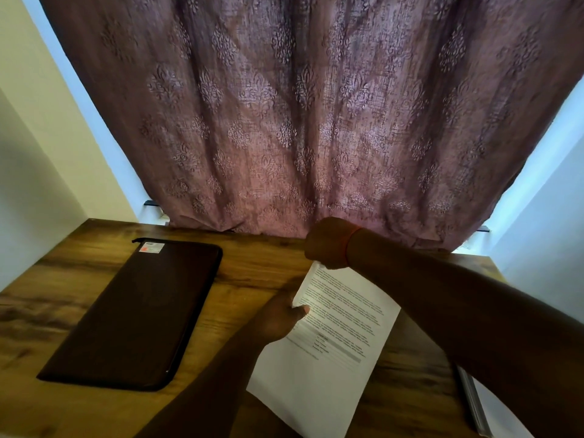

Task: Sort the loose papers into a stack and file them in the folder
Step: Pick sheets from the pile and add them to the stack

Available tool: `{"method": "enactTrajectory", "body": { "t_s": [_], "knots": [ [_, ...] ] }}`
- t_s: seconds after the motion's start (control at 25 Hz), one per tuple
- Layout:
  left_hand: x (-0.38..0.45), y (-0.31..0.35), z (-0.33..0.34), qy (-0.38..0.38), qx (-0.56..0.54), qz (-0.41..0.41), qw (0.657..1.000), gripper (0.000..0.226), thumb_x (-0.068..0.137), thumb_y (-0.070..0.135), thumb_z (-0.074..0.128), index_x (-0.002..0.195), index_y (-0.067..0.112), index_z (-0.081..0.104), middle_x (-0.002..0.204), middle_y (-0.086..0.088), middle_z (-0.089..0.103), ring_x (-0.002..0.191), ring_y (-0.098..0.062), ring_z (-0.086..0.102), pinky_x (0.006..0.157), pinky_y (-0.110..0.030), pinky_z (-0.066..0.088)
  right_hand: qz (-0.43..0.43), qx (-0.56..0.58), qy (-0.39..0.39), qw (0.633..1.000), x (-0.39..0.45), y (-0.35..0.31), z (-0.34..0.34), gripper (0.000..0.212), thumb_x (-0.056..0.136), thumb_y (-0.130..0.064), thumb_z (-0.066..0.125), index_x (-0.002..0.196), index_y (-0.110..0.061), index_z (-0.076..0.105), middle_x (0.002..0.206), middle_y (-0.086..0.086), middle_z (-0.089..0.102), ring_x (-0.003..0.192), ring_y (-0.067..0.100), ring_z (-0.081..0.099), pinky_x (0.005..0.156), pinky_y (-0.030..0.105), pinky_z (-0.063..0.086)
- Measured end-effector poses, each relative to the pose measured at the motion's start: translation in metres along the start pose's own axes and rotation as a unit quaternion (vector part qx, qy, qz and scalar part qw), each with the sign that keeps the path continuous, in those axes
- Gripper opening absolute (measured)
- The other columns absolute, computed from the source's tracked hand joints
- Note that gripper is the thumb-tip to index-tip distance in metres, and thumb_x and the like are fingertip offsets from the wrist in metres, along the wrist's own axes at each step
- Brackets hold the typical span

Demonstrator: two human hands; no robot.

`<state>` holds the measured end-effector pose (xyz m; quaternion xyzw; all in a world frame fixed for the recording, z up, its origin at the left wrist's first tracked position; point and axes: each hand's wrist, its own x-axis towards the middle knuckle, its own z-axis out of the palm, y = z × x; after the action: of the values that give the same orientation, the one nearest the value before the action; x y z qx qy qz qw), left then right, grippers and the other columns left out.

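Curtain (300, 121), mauve and patterned, hangs behind a wooden table (79, 279) and fills most of the view. On the table's left half lies one dark folder (136, 314), closed and flat, with a small label near its far corner. To its right the person holds a printed sheet (331, 336) above the tabletop. Whether more sheets lie beneath the top one cannot be told, so the count stands at one visible page. A pale, flat object (474, 403) shows at the lower right, partly hidden by the forearm; it may be more paper, but that is unclear.

The left hand (278, 317) pinches the sheet's left edge, thumb on the printed face. The right hand (325, 245), with an orange band at the wrist, has its fingers curled over the sheet's far corner and grips it there.

The step in hand appears to be squaring or gathering the paper before filing. To do it well, the person would likely keep both grips light at the edges so the page does not crease. Any further sheets should be aligned against it. The folder, still shut and well apart from the sheet, would need opening before anything goes in.
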<state>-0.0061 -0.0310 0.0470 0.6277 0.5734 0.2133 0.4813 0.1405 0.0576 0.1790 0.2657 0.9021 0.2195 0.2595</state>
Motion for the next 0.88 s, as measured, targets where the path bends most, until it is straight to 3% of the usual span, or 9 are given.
{"method": "enactTrajectory", "body": {
  "t_s": [0.12, 0.36, 0.56, 0.64, 0.76, 0.88],
  "knots": [
    [0.0, 0.004, 0.0, -0.005, 0.025, 0.004, 1.0, 0.045, 0.102, 0.026, 0.052, 0.146, 0.022, 0.042, 0.143, 0.001, 0.054, 0.127, -0.021, 0.055, 0.097, -0.03, 0.047, -0.009, 0.039, 0.0, 0.999, -0.006, 0.001, 0.009, 0.019, 0.092, -0.024, 0.061, 0.108, -0.017, 0.068, 0.101, 0.003, 0.068, 0.094, 0.024, 0.066, 0.083, 0.037, 0.056],
    [0.002, 0.005, 0.004, -0.007, 0.053, -0.01, 0.999, 0.045, 0.102, 0.03, 0.051, 0.145, 0.023, 0.043, 0.143, -0.001, 0.053, 0.127, -0.023, 0.055, 0.102, -0.038, 0.048, 0.007, 0.084, -0.026, 0.996, -0.006, -0.001, 0.022, 0.015, 0.089, -0.024, 0.06, 0.102, -0.02, 0.067, 0.097, 0.0, 0.066, 0.089, 0.022, 0.065, 0.081, 0.037, 0.054],
    [0.002, 0.0, 0.004, -0.009, 0.019, -0.018, 1.0, 0.044, 0.101, 0.03, 0.053, 0.144, 0.025, 0.044, 0.135, 0.006, 0.055, 0.127, -0.022, 0.055, 0.098, -0.034, 0.048, 0.017, 0.13, -0.048, 0.99, -0.006, 0.006, 0.029, 0.032, 0.093, -0.032, 0.063, 0.121, -0.017, 0.061, 0.118, 0.002, 0.062, 0.108, 0.022, 0.06, 0.094, 0.039, 0.049],
    [0.002, -0.008, -0.001, -0.01, -0.019, -0.015, 1.0, 0.042, 0.1, 0.029, 0.056, 0.141, 0.027, 0.046, 0.128, 0.012, 0.056, 0.124, -0.02, 0.058, 0.098, -0.034, 0.05, 0.053, 0.204, -0.035, 0.977, -0.009, 0.015, 0.033, 0.04, 0.092, -0.033, 0.064, 0.129, -0.019, 0.058, 0.123, 0.001, 0.059, 0.113, 0.022, 0.057, 0.095, 0.038, 0.048],
    [0.0, -0.021, -0.006, 0.007, -0.085, -0.003, 0.996, 0.039, 0.098, 0.027, 0.06, 0.136, 0.027, 0.053, 0.128, 0.008, 0.063, 0.115, -0.017, 0.064, 0.094, -0.036, 0.056, 0.16, 0.314, 0.024, 0.936, -0.022, 0.034, 0.053, 0.035, 0.09, -0.034, 0.066, 0.12, -0.018, 0.061, 0.119, 0.003, 0.058, 0.109, 0.024, 0.056, 0.091, 0.037, 0.047],
    [-0.005, -0.023, -0.012, 0.047, -0.125, -0.01, 0.991, 0.035, 0.098, 0.024, 0.06, 0.132, 0.024, 0.054, 0.123, 0.011, 0.063, 0.1, -0.006, 0.064, 0.074, -0.015, 0.055, 0.271, 0.401, 0.042, 0.874, -0.034, 0.027, 0.102, 0.027, 0.09, -0.034, 0.067, 0.107, -0.014, 0.062, 0.105, 0.004, 0.056, 0.104, 0.027, 0.056, 0.082, 0.032, 0.042]
  ]
}}
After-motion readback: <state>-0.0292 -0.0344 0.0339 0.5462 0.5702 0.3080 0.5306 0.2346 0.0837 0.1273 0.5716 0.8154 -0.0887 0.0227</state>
